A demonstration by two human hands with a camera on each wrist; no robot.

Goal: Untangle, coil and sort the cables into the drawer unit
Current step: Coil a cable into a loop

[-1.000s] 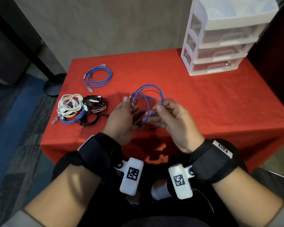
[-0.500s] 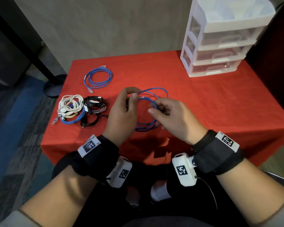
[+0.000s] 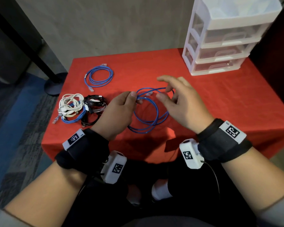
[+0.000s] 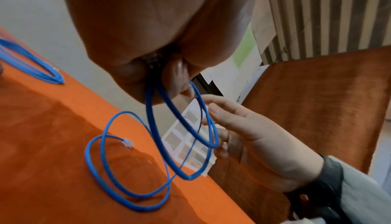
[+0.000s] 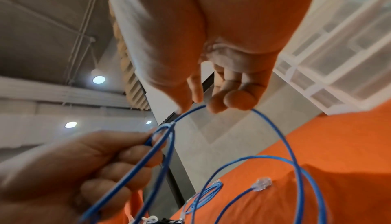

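Blue cable (image 3: 152, 110) now stretched wider: left hand (image 3: 116, 112) pinches it, right hand (image 3: 180, 102) opened, fingertips hooking it

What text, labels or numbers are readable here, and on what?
No readable words anywhere.
Left wristband tag, right wristband tag: black-and-white square codes; the tiny print at their corners is too small to read.
Left camera tag, right camera tag: codes only.
Drawer unit, blue cable: no label visible.
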